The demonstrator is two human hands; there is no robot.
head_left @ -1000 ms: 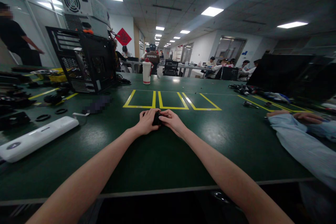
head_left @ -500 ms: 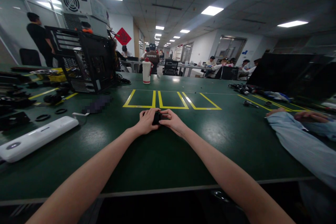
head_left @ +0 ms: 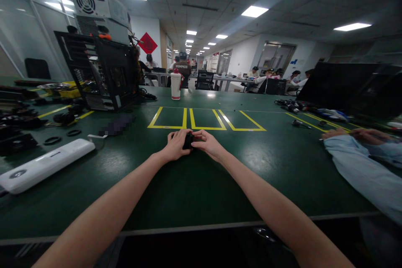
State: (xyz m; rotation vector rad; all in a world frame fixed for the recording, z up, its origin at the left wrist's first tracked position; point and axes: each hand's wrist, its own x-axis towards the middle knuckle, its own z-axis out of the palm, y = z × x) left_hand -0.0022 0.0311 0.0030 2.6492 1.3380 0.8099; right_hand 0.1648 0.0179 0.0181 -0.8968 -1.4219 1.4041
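A small black object (head_left: 188, 140) sits between my two hands at the middle of the green table (head_left: 194, 188). My left hand (head_left: 176, 145) is closed over its left side and hides much of it. From the right, the fingers of my right hand (head_left: 207, 144) pinch its other side. Just beyond my hands, yellow tape outlines (head_left: 207, 128) mark the tabletop. What the black object is cannot be made out.
An open black computer case (head_left: 109, 71) and a white cup (head_left: 176, 86) stand farther back. At left lie a white device (head_left: 47, 165) and black rings (head_left: 52, 140). A co-worker's sleeves (head_left: 354, 167) rest at right, near cables and a dark monitor (head_left: 348, 88).
Both my hands keep nearly the same pose around the black object. The standing person at the far left has moved mostly behind the computer case. The co-worker's arms have shifted slightly right.
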